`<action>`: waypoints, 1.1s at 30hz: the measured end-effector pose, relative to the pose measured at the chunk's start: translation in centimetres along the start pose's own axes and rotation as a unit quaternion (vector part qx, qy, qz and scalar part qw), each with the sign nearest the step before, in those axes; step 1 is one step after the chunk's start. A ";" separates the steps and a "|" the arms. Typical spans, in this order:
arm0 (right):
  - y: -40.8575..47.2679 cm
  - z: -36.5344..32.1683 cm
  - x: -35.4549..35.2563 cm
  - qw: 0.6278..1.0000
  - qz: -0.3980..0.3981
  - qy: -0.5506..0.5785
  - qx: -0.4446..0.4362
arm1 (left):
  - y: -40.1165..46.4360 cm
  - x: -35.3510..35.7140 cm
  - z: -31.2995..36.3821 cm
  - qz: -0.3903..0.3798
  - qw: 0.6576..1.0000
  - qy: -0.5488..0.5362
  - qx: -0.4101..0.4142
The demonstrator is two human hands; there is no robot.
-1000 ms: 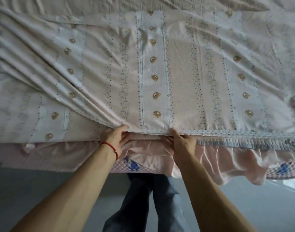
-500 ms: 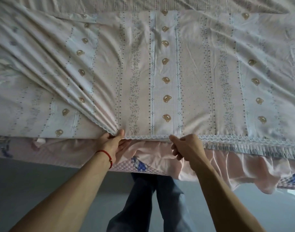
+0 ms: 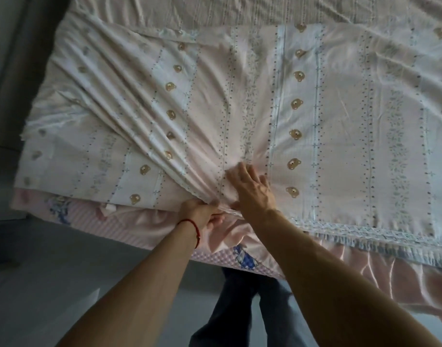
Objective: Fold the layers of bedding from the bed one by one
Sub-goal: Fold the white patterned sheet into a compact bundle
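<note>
Dim, cool daylight falls from the right of the frame, putting sheen on the pink ruffle (image 3: pixel 380 274) at lower right. My view bows at the edges, and the upper left corner is dark and soft.

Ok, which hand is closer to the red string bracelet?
Left. The red string bracelet sits on that wrist, just behind the left hand gripping the sheet's lace edge. The right hand lies flat on the sheet, farther up.

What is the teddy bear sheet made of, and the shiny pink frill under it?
The teddy bear sheet looks like thin, matte woven cotton: it gathers into fine soft creases where the left hand pinches its lace-trimmed edge. The pink frill looks like satin, maybe polyester: its pleats catch bright glossy streaks of light. I can't be sure of either fibre from looks alone.
</note>
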State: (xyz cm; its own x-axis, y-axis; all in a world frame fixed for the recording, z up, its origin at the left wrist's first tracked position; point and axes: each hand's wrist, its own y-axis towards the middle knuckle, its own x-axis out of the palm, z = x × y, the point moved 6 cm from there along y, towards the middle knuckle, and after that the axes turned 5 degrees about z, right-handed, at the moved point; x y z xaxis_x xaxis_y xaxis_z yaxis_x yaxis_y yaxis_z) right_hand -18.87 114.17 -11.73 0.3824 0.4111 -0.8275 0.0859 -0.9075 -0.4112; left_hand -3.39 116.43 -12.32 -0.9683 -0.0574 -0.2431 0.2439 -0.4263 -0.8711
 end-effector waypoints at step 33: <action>3.1 0.1 2.9 0.984 -0.040 -0.042 0.171 | 10.7 -20.3 15.6 -0.068 0.996 -0.036 -0.033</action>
State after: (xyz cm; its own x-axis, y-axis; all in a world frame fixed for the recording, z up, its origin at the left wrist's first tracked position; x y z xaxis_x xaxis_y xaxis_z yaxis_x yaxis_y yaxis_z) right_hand -17.64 112.56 -15.42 0.3086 0.4986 -0.8100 -0.2071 -0.7960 -0.5688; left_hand 18.01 98.91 -10.04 -0.9933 -0.0696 -0.0921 0.1115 -0.3737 -0.9208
